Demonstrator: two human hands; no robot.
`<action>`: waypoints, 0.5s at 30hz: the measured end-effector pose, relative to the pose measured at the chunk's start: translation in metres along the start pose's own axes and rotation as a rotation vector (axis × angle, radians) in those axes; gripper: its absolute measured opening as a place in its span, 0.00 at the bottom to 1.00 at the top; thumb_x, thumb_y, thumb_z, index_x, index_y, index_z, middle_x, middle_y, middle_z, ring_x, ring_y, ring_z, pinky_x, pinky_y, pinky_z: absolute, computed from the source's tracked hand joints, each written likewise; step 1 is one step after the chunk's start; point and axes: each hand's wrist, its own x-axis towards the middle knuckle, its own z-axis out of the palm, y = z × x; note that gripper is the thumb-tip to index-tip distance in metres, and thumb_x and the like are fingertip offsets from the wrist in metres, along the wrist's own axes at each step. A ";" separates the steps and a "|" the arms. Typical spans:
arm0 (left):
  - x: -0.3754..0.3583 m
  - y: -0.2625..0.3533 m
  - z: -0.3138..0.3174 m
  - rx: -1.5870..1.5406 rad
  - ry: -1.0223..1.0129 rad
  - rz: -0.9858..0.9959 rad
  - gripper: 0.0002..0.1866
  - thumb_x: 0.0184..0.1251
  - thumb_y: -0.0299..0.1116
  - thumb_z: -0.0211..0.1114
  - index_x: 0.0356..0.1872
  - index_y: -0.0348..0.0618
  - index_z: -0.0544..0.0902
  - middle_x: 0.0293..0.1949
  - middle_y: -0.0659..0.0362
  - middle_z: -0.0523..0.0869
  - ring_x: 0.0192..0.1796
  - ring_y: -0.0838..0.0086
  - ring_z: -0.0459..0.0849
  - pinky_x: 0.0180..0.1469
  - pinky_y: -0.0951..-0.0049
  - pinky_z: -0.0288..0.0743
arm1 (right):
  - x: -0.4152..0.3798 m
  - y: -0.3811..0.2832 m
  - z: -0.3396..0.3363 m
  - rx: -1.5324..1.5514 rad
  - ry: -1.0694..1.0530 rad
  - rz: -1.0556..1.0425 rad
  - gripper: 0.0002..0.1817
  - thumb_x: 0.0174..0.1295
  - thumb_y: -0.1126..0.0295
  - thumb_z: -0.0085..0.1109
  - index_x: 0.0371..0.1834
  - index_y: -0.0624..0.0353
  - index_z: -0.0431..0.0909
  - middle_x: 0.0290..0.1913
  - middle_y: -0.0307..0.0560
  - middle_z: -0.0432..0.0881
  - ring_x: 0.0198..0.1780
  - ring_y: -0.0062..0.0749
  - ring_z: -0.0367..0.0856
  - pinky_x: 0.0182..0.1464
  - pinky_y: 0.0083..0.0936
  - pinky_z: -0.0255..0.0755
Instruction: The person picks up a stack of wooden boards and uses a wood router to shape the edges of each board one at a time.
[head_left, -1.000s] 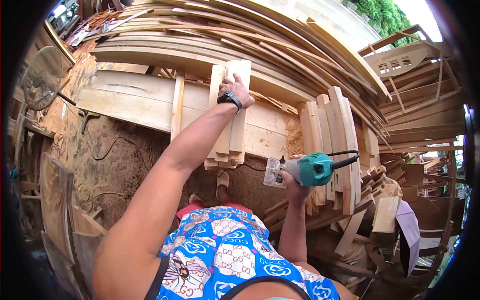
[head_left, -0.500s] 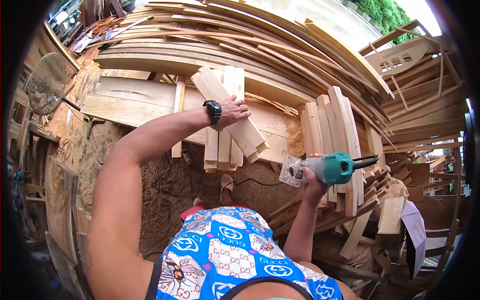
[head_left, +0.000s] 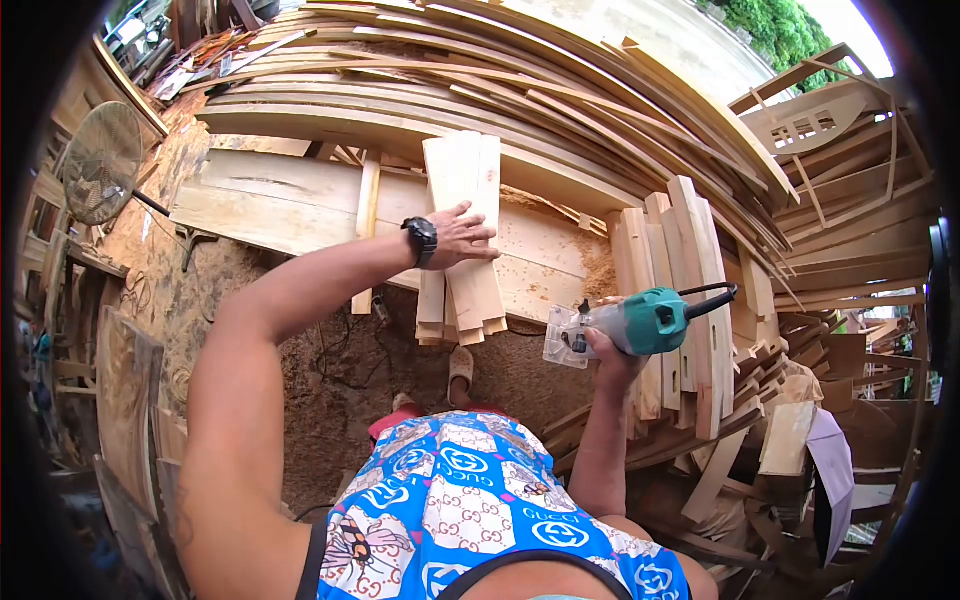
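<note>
My left hand (head_left: pixel 460 238), with a black watch (head_left: pixel 421 242) on its wrist, lies spread and open on top of a stack of pale planed wood pieces (head_left: pixel 468 175). The upper piece sits nearly in line with those beneath, slightly skewed at the near end. In my right hand (head_left: pixel 614 362) is a trim router (head_left: pixel 640 325) with a teal motor end, grey body and clear base. Its base points left, over the floor in front of the bench, apart from the wood. My right fingers are partly hidden behind the router body.
Wide boards (head_left: pixel 260 200) form the bench, with sawdust (head_left: pixel 598 265) at its right. More wood pieces (head_left: pixel 680 300) are stacked beside the router. Long planks (head_left: pixel 420 90) lie behind. A fan (head_left: pixel 100 165) stands at left; a black cord (head_left: pixel 715 300) leaves the router.
The top wood piece has turned from a steep slant to nearly line up with the stack, under my left hand. The router has shifted slightly left and tilted.
</note>
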 end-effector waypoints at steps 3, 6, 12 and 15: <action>-0.003 0.020 -0.014 -0.194 -0.154 -0.519 0.36 0.68 0.36 0.60 0.78 0.43 0.63 0.78 0.45 0.64 0.77 0.50 0.66 0.78 0.45 0.59 | 0.001 0.004 -0.002 -0.027 -0.046 -0.040 0.34 0.43 0.80 0.75 0.59 0.60 0.75 0.53 0.46 0.81 0.51 0.33 0.82 0.55 0.33 0.79; 0.011 0.037 -0.043 -0.456 -0.041 -1.063 0.44 0.66 0.45 0.67 0.77 0.35 0.58 0.69 0.35 0.69 0.70 0.44 0.73 0.67 0.46 0.73 | 0.003 0.007 0.004 0.025 -0.044 -0.051 0.34 0.43 0.80 0.77 0.58 0.60 0.76 0.53 0.45 0.81 0.51 0.33 0.82 0.54 0.33 0.80; 0.037 0.023 -0.029 -0.748 0.115 -1.668 0.55 0.53 0.57 0.80 0.71 0.30 0.60 0.62 0.36 0.74 0.62 0.46 0.80 0.63 0.52 0.78 | 0.009 0.004 0.017 -0.055 -0.061 0.019 0.33 0.41 0.79 0.78 0.56 0.62 0.79 0.50 0.45 0.84 0.50 0.32 0.84 0.53 0.32 0.81; 0.036 0.004 -0.015 -0.760 0.130 -1.731 0.52 0.52 0.56 0.80 0.68 0.30 0.65 0.64 0.35 0.74 0.64 0.47 0.79 0.65 0.53 0.77 | 0.009 0.003 0.025 -0.021 -0.083 0.025 0.33 0.42 0.79 0.78 0.57 0.62 0.78 0.51 0.46 0.84 0.50 0.33 0.85 0.53 0.33 0.82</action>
